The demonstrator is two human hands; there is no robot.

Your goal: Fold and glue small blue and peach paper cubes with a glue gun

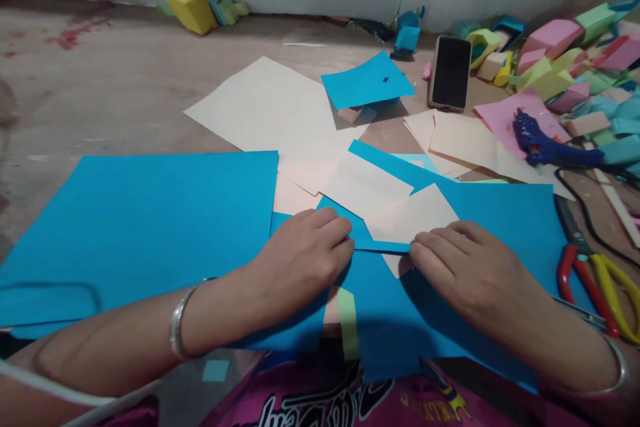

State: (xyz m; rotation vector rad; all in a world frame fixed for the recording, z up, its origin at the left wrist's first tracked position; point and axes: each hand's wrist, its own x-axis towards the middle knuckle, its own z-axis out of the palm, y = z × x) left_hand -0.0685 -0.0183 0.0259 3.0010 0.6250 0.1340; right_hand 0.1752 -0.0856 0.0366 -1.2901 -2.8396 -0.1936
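My left hand (305, 257) and my right hand (463, 267) rest close together on a blue paper sheet (500, 220) lying in front of me. Both hands have fingers curled and pressed down along a fold edge of the blue paper, pinching it. Cream paper pieces (395, 203) lie on the blue sheet just beyond my fingertips. A large blue sheet (135, 227) lies flat to the left, under my left forearm. A silver bangle is on each wrist.
Red and yellow scissors (595, 280) lie at the right. A blue glue gun (545, 143) with black cord rests on pink paper. A phone (450, 72) stands beyond. Folded coloured paper boxes (565, 53) pile at the far right, more boxes (195, 10) by the wall.
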